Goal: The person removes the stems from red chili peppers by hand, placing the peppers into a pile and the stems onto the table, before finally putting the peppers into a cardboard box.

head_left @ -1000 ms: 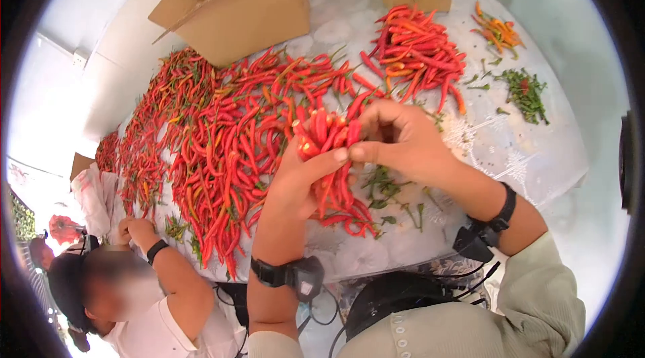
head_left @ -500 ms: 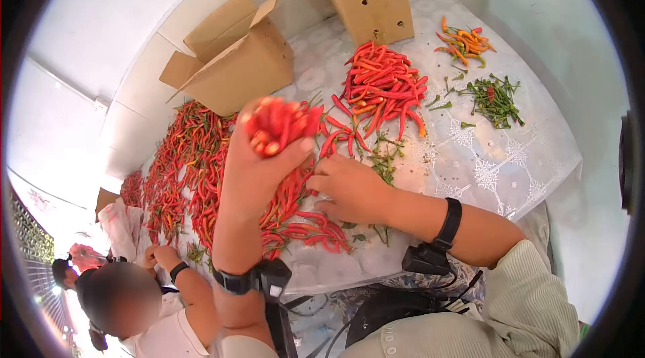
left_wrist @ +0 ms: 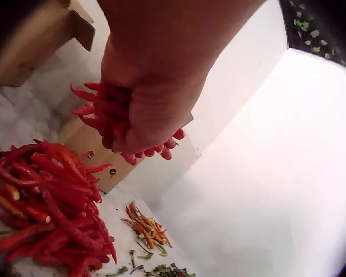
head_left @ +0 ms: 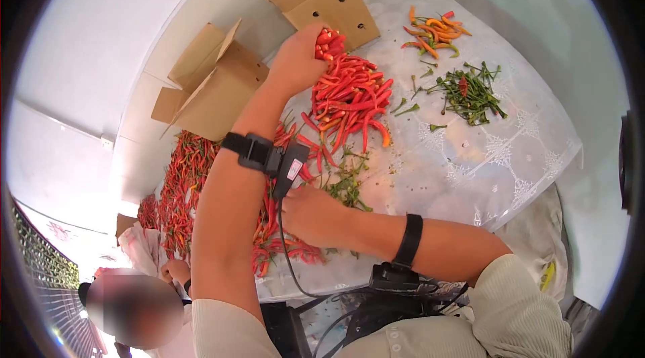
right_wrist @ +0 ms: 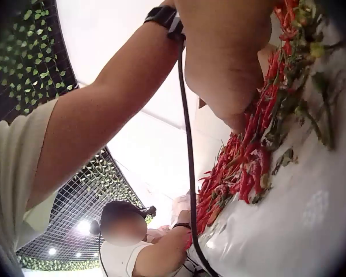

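Note:
The left hand (head_left: 299, 59) grips a bunch of red chillies (head_left: 330, 44) just above the far end of a heap of stemless red chillies (head_left: 353, 96). In the left wrist view its fingers curl round the bunch (left_wrist: 112, 112), beside a box with holes. The right hand (head_left: 312, 213) is low over the near chillies, left of some green stems (head_left: 346, 187); its fingertips are hidden in the head view. In the right wrist view that hand (right_wrist: 228, 63) reaches down to the red chillies (right_wrist: 248, 161), and whether it holds one does not show.
Two open cardboard boxes (head_left: 218, 93) stand along the wall. Orange chillies (head_left: 437, 32) and a pile of green stems (head_left: 474, 93) lie on the right of the table (head_left: 470, 176). Unsorted chillies (head_left: 178, 203) spread on the left, near another person (head_left: 138, 307).
The left hand has carried its bunch away from the body to the stemless heap. The right hand has parted from the bunch and moved down and left. The head view has shifted.

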`<state>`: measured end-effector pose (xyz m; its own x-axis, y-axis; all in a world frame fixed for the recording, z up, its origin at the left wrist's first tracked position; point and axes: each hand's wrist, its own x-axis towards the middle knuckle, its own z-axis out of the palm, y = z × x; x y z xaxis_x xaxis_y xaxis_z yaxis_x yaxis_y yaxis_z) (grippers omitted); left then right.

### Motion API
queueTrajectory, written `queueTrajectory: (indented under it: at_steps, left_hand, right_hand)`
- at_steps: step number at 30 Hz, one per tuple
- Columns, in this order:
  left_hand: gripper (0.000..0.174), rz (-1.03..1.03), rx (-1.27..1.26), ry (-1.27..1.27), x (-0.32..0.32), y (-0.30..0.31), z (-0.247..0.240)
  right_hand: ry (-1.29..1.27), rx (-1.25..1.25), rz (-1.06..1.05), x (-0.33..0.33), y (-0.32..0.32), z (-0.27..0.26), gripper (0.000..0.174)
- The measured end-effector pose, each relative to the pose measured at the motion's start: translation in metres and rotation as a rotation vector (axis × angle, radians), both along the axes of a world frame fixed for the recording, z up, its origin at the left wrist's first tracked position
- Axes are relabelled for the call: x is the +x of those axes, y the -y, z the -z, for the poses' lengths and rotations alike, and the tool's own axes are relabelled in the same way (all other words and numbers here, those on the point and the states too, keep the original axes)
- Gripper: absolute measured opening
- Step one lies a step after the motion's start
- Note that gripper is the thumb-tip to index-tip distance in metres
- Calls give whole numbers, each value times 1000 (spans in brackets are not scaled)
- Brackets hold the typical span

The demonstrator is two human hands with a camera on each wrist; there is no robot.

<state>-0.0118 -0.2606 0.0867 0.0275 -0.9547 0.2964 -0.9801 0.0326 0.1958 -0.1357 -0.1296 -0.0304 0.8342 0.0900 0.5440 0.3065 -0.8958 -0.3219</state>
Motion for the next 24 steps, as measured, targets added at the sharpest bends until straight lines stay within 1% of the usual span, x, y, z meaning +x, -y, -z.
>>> queueTrajectory:
  at_steps: [3,6,9,12,15,18,21,24]
  left_hand:
    - [34,-23,27,165,5,22,5]
    - [31,15,55,292,19,37,20]
    - [38,-31,154,236,33,48,32]
    - [54,-129,326,182,33,51,31]
    - [72,-81,443,140,44,56,32]
    - [72,-65,446,61,53,50,30]
    - [64,-64,409,119,47,24,7]
    - [55,38,267,-169,55,-21,-9]
  right_hand:
    - [-49,-5,-9,-6,2,-10,13]
    - [-47,-30,78,-6,6,-6,13]
    - [20,11,186,6,2,7,13]
    - [86,105,176,5,3,9,13]
    - [79,126,190,5,0,8,15]
    - [0,20,143,4,4,5,12]
    - [115,128,100,9,5,13,10]
    - [65,115,97,4,12,8,8]
